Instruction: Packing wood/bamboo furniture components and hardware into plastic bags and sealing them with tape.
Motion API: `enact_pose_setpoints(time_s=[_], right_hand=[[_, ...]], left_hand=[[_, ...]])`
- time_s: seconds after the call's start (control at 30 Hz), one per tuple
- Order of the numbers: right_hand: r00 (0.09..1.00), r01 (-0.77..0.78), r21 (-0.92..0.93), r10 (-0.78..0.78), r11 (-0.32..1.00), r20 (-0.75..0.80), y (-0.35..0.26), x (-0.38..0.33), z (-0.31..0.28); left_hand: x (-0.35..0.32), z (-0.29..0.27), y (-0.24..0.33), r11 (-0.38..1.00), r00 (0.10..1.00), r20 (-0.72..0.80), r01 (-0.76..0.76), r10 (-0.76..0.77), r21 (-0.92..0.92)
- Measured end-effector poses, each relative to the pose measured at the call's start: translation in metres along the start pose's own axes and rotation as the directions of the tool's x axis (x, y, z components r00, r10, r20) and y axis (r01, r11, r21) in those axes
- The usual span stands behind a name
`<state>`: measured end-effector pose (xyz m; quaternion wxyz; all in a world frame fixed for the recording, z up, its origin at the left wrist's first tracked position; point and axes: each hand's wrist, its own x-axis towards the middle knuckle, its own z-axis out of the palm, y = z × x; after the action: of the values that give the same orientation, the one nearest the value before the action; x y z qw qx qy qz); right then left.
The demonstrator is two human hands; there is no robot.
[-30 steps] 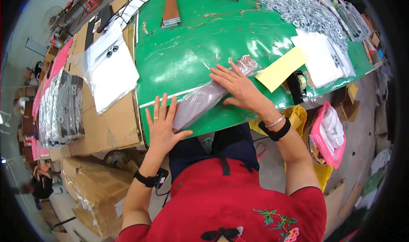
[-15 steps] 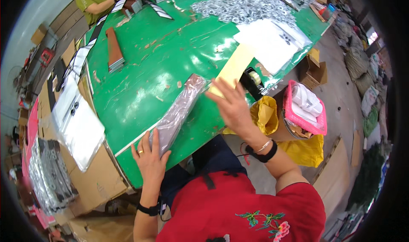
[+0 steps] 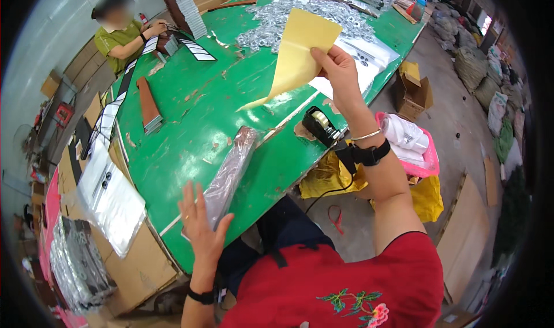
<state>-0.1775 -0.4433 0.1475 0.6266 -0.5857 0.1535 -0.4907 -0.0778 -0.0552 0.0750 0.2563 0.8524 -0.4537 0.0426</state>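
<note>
Right hand [image 3: 341, 74] pinches a yellow sheet [image 3: 297, 56] between thumb and fingers, clamped on its right edge; the sheet hangs curved above the green table [image 3: 179, 172], its face plain yellow. Left hand [image 3: 202, 227] has its fingers and thumb apart, beside the near end of a long bundle in clear plastic [image 3: 231, 169]; whether it touches the wrap I cannot tell. The bundle lies slantwise near the table's front edge, its far end brown, the rest greyish.

Printed marks show on the white plastic bags: round black ones on the left bag [image 3: 115, 204], which lies on cardboard, and small dark ones on the right bags [image 3: 372, 68], beyond the right wrist. A black tape dispenser [image 3: 320, 126] sits just beside the right forearm. Farther off are a heap of metal rings [image 3: 259, 28], a brown stack [image 3: 148, 105] and a co-worker in a green shirt [image 3: 120, 42], both hands at dark strips.
</note>
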Motion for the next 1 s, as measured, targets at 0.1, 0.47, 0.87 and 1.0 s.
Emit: enact_pose_setpoints(time_s=[0.1, 0.47, 0.87, 1.0], right_hand=[[0.997, -0.077, 0.012, 0.077, 0.997, 0.013, 0.003, -0.006, -0.006], [0.995, -0.056, 0.143, 0.067, 0.988, -0.079, 0.019, -0.085, 0.004], [0.933, 0.324, -0.706, -0.087, 0.63, 0.35, 0.023, -0.26, -0.044], [0.979, 0.163, -0.819, 0.015, 0.55, 0.205, 0.05, -0.281, -0.091]], left_hand=[[0.025, 0.017, 0.023, 0.947, 0.998, 0.024, -0.047, 0.058, -0.318], [0.058, 0.061, 0.068, -0.129, 0.809, 0.577, 0.587, 0.11, -0.799], [0.022, 0.103, 0.108, 0.042, 0.54, 0.836, 0.837, 0.097, -0.545], [0.023, 0.143, 0.13, 0.207, 0.381, 0.895, 0.88, 0.23, -0.428]])
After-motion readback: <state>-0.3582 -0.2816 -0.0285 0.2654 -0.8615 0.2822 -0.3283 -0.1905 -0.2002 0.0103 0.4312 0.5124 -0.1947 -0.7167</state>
